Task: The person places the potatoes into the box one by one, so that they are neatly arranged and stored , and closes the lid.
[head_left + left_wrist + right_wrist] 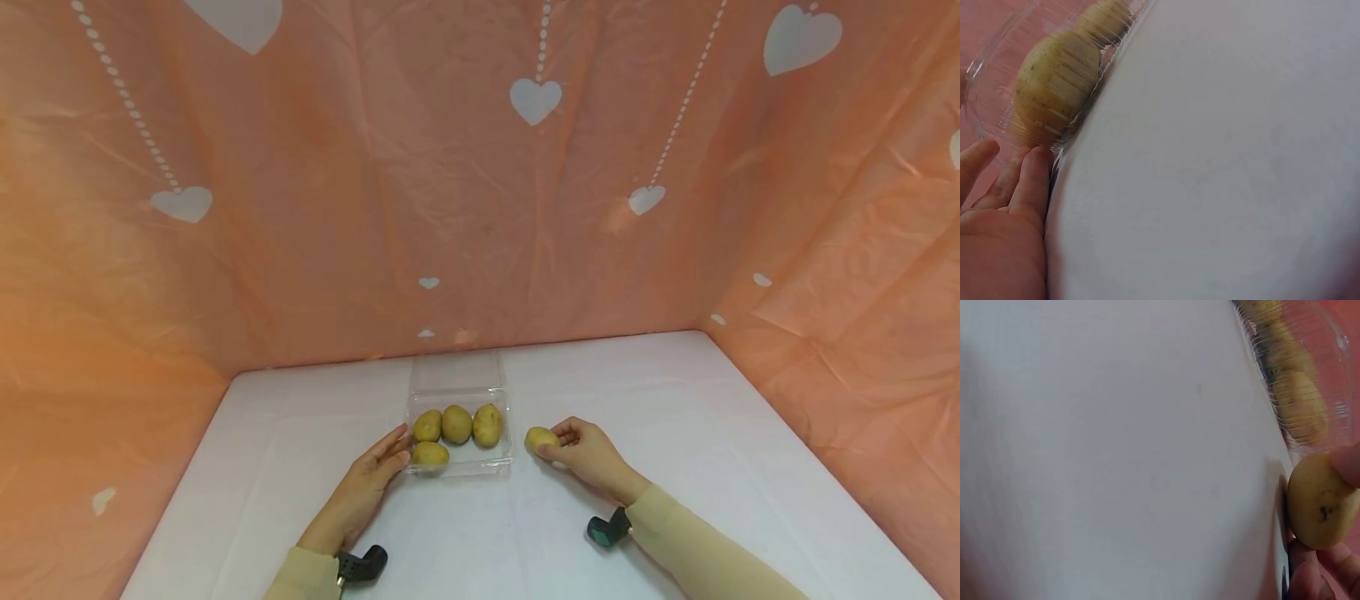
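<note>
A clear plastic clamshell box [480, 460] lies opened on the table, its lid [456, 372] folded back towards the wall. Several yellow potatoes sit in it: a row along the back, including a rightmost potato [487, 426], and one potato [431, 455] at the front left. My left hand [358, 493] rests at the box's left side, fingers extended; in the left wrist view the fingertips are right at the clear wall. To the right of the box, my right hand [594, 458] pinches another potato [538, 438] between thumb and fingers. Dark spots mark that potato [1319, 503] in the right wrist view.
A white cloth [622, 375] covers the table. Orange-pink curtains [480, 208] with white hearts stand behind it and on both sides. A black wrist camera [363, 564] is strapped to the left wrist, and another camera [608, 527] to the right.
</note>
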`<state>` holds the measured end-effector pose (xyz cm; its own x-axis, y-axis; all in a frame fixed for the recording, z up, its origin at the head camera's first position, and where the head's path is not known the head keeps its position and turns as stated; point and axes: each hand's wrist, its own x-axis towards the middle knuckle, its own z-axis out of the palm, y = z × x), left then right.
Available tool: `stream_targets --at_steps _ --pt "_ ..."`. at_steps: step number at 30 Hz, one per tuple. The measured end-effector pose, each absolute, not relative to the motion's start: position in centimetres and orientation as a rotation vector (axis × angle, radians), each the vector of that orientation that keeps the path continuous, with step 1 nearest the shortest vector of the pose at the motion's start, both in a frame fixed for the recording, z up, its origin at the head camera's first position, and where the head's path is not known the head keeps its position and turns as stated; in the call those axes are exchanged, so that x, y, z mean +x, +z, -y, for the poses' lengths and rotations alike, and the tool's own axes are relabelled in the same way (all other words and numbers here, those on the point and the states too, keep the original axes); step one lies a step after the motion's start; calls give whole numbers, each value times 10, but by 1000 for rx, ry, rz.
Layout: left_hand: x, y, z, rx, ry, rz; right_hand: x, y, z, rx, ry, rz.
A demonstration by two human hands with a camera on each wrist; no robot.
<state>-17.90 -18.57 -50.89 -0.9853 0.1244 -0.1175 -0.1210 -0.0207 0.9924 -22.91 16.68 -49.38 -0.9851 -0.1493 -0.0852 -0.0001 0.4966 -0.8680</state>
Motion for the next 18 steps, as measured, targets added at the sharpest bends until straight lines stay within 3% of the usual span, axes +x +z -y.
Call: stream_targets --at_steps 18 --pt "-180 -511 187 24 2100 -2075 -238 -488 -174 -6 -1633 -2501"
